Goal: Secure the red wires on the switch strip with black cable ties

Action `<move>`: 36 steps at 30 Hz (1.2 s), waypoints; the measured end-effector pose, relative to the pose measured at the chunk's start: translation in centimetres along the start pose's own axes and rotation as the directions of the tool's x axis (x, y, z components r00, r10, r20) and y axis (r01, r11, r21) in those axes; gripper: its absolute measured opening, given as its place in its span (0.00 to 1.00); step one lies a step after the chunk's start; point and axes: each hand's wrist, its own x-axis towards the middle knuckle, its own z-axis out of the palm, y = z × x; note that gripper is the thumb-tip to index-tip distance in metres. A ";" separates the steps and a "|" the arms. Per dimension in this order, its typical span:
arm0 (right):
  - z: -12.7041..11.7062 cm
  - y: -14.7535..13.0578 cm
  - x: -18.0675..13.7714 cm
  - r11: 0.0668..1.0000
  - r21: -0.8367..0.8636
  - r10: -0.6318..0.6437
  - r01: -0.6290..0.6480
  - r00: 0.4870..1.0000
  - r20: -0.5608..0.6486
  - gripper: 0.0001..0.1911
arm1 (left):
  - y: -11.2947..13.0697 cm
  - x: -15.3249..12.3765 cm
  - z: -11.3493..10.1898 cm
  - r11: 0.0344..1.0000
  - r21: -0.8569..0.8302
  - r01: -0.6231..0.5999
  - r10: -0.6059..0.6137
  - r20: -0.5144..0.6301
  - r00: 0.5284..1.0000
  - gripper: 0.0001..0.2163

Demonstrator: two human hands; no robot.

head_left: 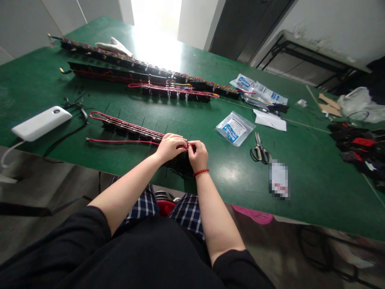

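A black strip with a bundle of red wires [132, 129] along its top lies near the table's front edge, several thin dark ties sticking up from it. My left hand [171, 147] rests over the strip's right part, fingers bent and closed on a red wire. Beside it, my right hand [197, 155] pinches at the wire's end, thumb and fingers together; its exact hold is partly hidden. One loose red wire [123, 141] with a bare tip runs out to the left, in front of the strip.
Long black wired strips [120, 60] lie at the back, a white glove [114, 47] by them. Left is a white power bank [42, 123] near black ties [75, 105]. To the right are a clear packet [235, 127], scissors [260, 150] and a blurred box [279, 179].
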 end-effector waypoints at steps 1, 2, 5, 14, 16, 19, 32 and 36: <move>0.0 0.0 0.0 1.000 0.008 -0.002 0.002 1.000 -0.004 0.05 | 0.1 -0.1 0.1 1.000 -0.001 0.017 -0.017 -0.014 1.000 0.03; -0.1 -0.1 0.0 1.000 0.017 -0.005 0.006 1.000 -0.007 0.05 | 0.2 -0.2 0.2 0.999 -0.003 0.038 -0.039 -0.026 0.999 0.04; -0.2 -0.2 0.1 0.999 0.050 -0.013 0.014 1.000 -0.013 0.07 | 0.5 -0.4 0.6 0.993 -0.024 0.119 -0.121 -0.072 0.990 0.05; -0.2 0.0 0.3 0.992 0.112 -0.050 0.052 0.998 -0.027 0.09 | 0.8 -0.2 0.8 0.975 -0.072 0.209 -0.214 -0.067 0.975 0.05; -0.2 0.0 0.3 0.992 0.122 -0.043 0.046 0.999 -0.030 0.09 | 0.8 -0.2 0.7 0.975 -0.072 0.209 -0.214 -0.060 0.975 0.04; -0.4 -0.2 0.2 0.989 0.148 -0.021 0.027 0.999 -0.045 0.08 | 0.8 -0.2 0.7 0.974 -0.072 0.213 -0.217 -0.055 0.975 0.05; -0.6 -0.5 0.1 0.975 0.219 0.057 -0.045 0.997 -0.049 0.05 | 0.9 -0.4 0.6 0.979 -0.083 0.186 -0.190 -0.050 0.980 0.05; -0.6 -0.5 0.1 0.978 0.207 0.050 -0.039 0.998 -0.049 0.04 | 0.9 -0.6 0.5 0.982 -0.069 0.178 -0.181 -0.042 0.983 0.05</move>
